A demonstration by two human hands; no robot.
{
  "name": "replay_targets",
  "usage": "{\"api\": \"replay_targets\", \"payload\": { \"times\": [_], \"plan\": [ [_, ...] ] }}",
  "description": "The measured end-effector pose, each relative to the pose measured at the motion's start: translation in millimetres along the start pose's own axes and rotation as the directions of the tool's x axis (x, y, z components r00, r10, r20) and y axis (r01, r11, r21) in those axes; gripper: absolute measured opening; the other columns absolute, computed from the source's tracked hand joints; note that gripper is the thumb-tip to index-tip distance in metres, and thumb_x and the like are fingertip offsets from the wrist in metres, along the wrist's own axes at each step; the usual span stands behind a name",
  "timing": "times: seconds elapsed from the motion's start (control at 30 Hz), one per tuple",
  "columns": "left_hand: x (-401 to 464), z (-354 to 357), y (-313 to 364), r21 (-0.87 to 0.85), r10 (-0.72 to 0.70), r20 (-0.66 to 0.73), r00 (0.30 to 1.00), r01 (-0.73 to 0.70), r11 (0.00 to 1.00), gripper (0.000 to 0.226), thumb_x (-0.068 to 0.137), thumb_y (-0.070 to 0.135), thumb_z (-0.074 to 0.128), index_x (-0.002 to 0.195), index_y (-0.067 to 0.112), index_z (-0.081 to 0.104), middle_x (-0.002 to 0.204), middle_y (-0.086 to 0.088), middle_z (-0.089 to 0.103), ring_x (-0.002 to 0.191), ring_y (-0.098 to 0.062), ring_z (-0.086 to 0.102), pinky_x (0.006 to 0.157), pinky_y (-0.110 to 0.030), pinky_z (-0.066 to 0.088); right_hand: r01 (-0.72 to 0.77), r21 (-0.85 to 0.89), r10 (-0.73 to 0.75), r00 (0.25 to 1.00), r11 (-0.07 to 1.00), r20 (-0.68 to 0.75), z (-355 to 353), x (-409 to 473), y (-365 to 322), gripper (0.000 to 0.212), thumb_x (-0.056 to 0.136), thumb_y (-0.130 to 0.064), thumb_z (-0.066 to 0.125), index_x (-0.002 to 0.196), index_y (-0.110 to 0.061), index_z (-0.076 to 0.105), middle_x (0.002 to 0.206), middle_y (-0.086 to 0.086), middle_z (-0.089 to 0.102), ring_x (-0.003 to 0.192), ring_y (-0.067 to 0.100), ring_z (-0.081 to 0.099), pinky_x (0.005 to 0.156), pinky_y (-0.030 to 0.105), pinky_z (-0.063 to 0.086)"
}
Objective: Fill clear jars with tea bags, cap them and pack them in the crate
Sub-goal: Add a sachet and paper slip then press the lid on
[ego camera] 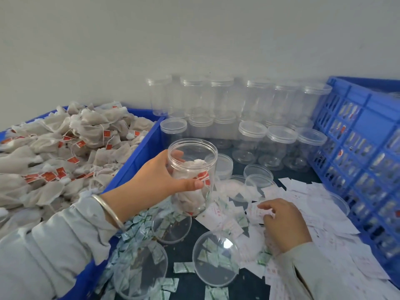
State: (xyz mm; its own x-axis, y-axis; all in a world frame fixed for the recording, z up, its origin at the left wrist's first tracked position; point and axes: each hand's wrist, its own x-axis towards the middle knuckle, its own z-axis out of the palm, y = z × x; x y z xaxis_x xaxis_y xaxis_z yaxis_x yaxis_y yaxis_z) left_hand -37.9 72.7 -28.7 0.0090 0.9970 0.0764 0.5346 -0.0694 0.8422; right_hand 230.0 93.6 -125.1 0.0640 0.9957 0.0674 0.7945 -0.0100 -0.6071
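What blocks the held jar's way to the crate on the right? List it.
The left hand holds the jar by the tea bag bin. Between it and the crate stand empty jars and loose lids; lifted above them, nothing visible blocks it.

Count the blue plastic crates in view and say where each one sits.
2. One shallow blue crate on the left, heaped with tea bags. One latticed blue crate on the right, beside the capped jars. More may lie outside the frame.
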Motion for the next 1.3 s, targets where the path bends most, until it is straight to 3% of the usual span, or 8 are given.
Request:
{"api": "replay_targets", "payload": {
  "times": [0.23, 0.63, 0.7, 0.77, 0.9, 1.1, 1.23, 1.3],
  "plan": [
    [1.7, 0.8, -1.0, 0.006, -0.026, -0.004, 1.000, 0.027, 1.000, 0.098, 0.031, 0.067, 0.073, 0.120, 0.039, 0.042, 0.110, 0.025, 0.056, 0.102, 0.005, 0.053, 0.086, -0.019, 0.038, -0.056, -0.132, 0.077, 0.984, 0.990, 0.162, -1.1, 2.8, 8.3, 0.048, 0.086, -0.011, 0.059, 0.132, -0.023, 0.055, 0.131, 0.002, 0.057, 0.126, 0.022, 0.046, 0.104, 0.033, 0.039],
    [0.3, 0.8, -1.0, 0.026, -0.019, 0.010, 1.000, 0.019, 0.999, 0.103, 0.034, 0.067, 0.073, 0.127, 0.035, 0.042, 0.114, 0.021, 0.057, 0.106, -0.003, 0.055, 0.087, -0.019, 0.038, -0.052, -0.092, 0.056, 0.997, 0.994, 0.048, 1.1, 0.5, 4.6, 0.028, 0.083, -0.031, 0.069, 0.108, -0.020, 0.070, 0.103, -0.002, 0.070, 0.100, 0.019, 0.061, 0.083, 0.030, 0.047],
    [0.1, 0.6, -0.9, 0.024, -0.023, 0.009, 1.000, 0.023, 0.999, 0.105, 0.034, 0.067, 0.074, 0.128, 0.035, 0.042, 0.115, 0.020, 0.056, 0.107, -0.003, 0.054, 0.088, -0.019, 0.037, -0.044, -0.068, 0.047, 0.998, 0.997, 0.034, 1.3, 0.9, 6.1, 0.013, 0.089, -0.030, 0.062, 0.095, -0.029, 0.073, 0.089, -0.003, 0.071, 0.087, 0.017, 0.061, 0.074, 0.027, 0.047],
    [0.0, 0.1, -1.5, 0.024, -0.022, 0.011, 1.000, 0.021, 0.999, 0.106, 0.034, 0.068, 0.074, 0.129, 0.034, 0.042, 0.116, 0.020, 0.056, 0.107, -0.004, 0.054, 0.089, -0.020, 0.037, -0.030, -0.092, 0.032, 0.999, 0.995, 0.014, 2.3, 2.3, 8.8, 0.028, 0.095, -0.027, 0.052, 0.072, -0.031, 0.067, 0.072, -0.001, 0.065, 0.074, 0.019, 0.057, 0.068, 0.029, 0.048],
    [0.1, 0.1, -2.2, 0.038, -0.017, 0.021, 1.000, 0.016, 0.999, 0.111, 0.033, 0.071, 0.074, 0.132, 0.033, 0.041, 0.117, 0.020, 0.056, 0.107, -0.003, 0.054, 0.089, -0.020, 0.038, -0.018, -0.008, 0.016, 0.986, 1.000, -0.165, -1.9, 4.9, 8.9, 0.024, 0.097, -0.021, 0.050, 0.094, -0.014, 0.073, 0.085, 0.004, 0.068, 0.076, 0.020, 0.051, 0.069, 0.028, 0.041],
    [-0.5, 1.3, -0.9, 0.054, 0.005, 0.052, 0.999, -0.008, 0.999, 0.100, 0.034, 0.070, 0.074, 0.123, 0.040, 0.041, 0.108, 0.030, 0.052, 0.097, 0.011, 0.050, 0.073, -0.008, 0.036, 0.138, 0.236, -0.019, 0.895, 0.962, -0.446, -20.4, -6.4, -19.5, 0.022, 0.095, -0.021, 0.053, 0.088, -0.012, 0.072, 0.087, 0.005, 0.069, 0.070, 0.009, 0.054, 0.060, 0.012, 0.034],
    [-1.5, 1.7, 0.1, 0.083, 0.018, 0.073, 0.997, -0.024, 0.996, 0.092, 0.034, 0.070, 0.074, 0.116, 0.044, 0.039, 0.107, 0.030, 0.052, 0.096, 0.012, 0.049, 0.070, -0.007, 0.037, 0.504, 0.219, -0.272, 0.726, 0.836, -0.632, -38.8, -18.4, -74.8, 0.020, 0.092, -0.024, 0.054, 0.090, -0.016, 0.071, 0.086, -0.006, 0.066, 0.077, 0.006, 0.059, 0.070, -0.001, 0.039],
    [-1.8, 1.6, 0.7, 0.101, 0.029, 0.089, 0.996, -0.038, 0.994, 0.089, 0.034, 0.070, 0.073, 0.113, 0.047, 0.037, 0.105, 0.031, 0.052, 0.095, 0.014, 0.049, 0.069, -0.006, 0.037, 0.610, 0.124, -0.396, 0.642, 0.783, -0.656, -41.4, -18.5, -99.6, 0.020, 0.091, -0.020, 0.058, 0.098, -0.008, 0.072, 0.088, -0.006, 0.065, 0.078, 0.014, 0.060, 0.073, 0.008, 0.044]
  ]
}}
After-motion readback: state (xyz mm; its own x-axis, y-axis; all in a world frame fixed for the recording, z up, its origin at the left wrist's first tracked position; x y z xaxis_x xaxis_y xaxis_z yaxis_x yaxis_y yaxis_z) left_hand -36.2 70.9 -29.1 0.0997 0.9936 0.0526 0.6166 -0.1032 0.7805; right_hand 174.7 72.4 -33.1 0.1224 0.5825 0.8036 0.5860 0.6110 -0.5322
